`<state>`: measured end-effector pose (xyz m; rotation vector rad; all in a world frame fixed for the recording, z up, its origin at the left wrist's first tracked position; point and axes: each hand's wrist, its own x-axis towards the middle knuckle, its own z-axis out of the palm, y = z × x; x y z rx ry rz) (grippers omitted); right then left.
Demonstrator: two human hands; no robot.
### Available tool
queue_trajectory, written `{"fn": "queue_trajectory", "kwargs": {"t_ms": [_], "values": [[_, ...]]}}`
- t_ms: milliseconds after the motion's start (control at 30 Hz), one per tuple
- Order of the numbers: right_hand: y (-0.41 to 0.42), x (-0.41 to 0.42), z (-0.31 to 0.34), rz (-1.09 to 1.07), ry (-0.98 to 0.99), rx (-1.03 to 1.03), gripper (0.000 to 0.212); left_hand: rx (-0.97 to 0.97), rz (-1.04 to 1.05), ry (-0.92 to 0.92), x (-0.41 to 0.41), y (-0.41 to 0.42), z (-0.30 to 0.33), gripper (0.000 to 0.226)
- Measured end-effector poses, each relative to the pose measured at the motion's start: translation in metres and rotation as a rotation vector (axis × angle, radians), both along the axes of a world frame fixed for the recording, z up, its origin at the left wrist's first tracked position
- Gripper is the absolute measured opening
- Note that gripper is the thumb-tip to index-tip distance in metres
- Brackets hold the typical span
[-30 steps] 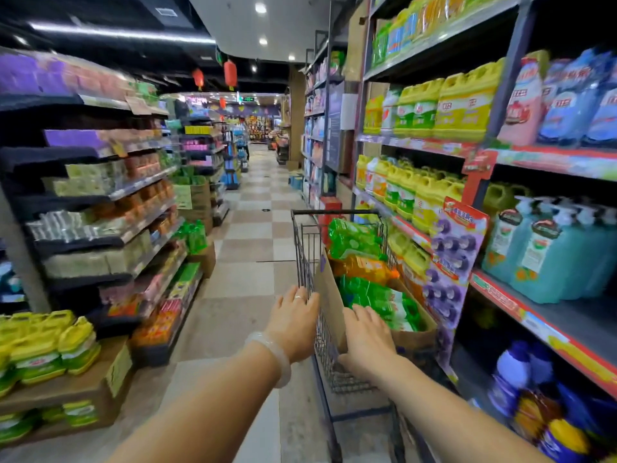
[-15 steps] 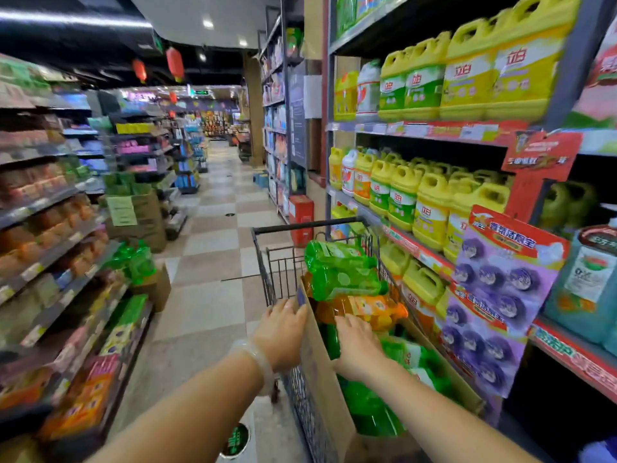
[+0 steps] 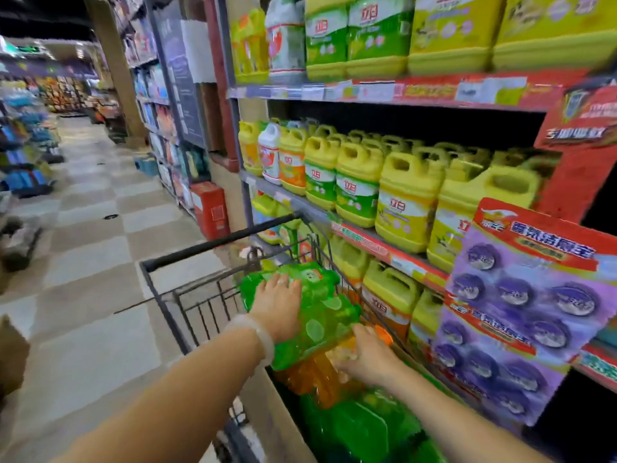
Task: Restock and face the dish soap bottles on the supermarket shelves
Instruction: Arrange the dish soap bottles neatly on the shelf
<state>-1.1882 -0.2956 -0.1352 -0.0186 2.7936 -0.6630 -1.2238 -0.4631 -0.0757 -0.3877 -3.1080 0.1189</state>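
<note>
A black wire shopping cart (image 3: pixel 187 259) stands close to the shelves, loaded with shrink-wrapped packs of dish soap. My left hand (image 3: pixel 277 304) rests flat on top of a green pack (image 3: pixel 320 309). Below it lies an orange pack (image 3: pixel 314 372), and my right hand (image 3: pixel 367 359) grips its near end with curled fingers. More green packs (image 3: pixel 360 426) fill the cart beneath. Yellow dish soap jugs (image 3: pixel 407 198) line the middle shelf, with larger ones (image 3: pixel 377 35) above and others (image 3: pixel 387 292) on the shelf below.
A cardboard sheet (image 3: pixel 277 426) lines the cart's near side. A purple hanging display of toilet blocks (image 3: pixel 521 315) juts from the shelf edge on the right. A red box (image 3: pixel 210 208) stands on the floor by the shelf end. The checkered aisle (image 3: pixel 93 248) stretches ahead on the left.
The view has moved forward and closer to the shelves. My left hand left the cart's cardboard edge and came onto the green pack; my right hand closed on the orange pack.
</note>
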Motion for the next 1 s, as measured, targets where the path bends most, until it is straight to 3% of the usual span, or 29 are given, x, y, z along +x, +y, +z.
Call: {"fn": "queue_trajectory", "kwargs": {"t_ms": [67,233,333,433,567,733,867,1000], "values": [[-0.012,-0.028,-0.002,-0.112,-0.007,-0.056,0.072,0.021,-0.025,0.003,-0.044,-0.014,-0.006,0.072],[-0.058,-0.089,0.002,-0.237,-0.004,-0.054,0.067,0.155,-0.052,-0.185,-0.128,-0.056,-0.016,0.085],[-0.081,-0.115,0.001,-0.263,-0.005,0.003,0.071,0.29,0.005,-0.469,-0.164,-0.071,-0.02,0.085],[-0.094,-0.13,-0.003,-0.294,-0.083,0.125,0.083,0.221,0.03,-0.735,-0.186,-0.076,-0.019,0.103],[-0.095,-0.139,-0.004,-0.32,-0.27,0.201,0.093,0.203,-0.054,-0.924,-0.198,-0.084,-0.025,0.097],[-0.102,-0.147,-0.012,-0.483,-0.241,-0.079,0.099,0.559,0.075,-1.049,-0.202,-0.102,-0.053,0.144],[-0.11,-0.148,-0.014,-0.625,-0.082,-0.383,0.107,0.934,0.204,-1.059,-0.196,-0.113,-0.069,0.125],[-0.123,-0.151,-0.002,-0.702,0.066,-0.781,0.112,1.24,0.132,-1.048,-0.179,-0.112,-0.065,0.066]]}}
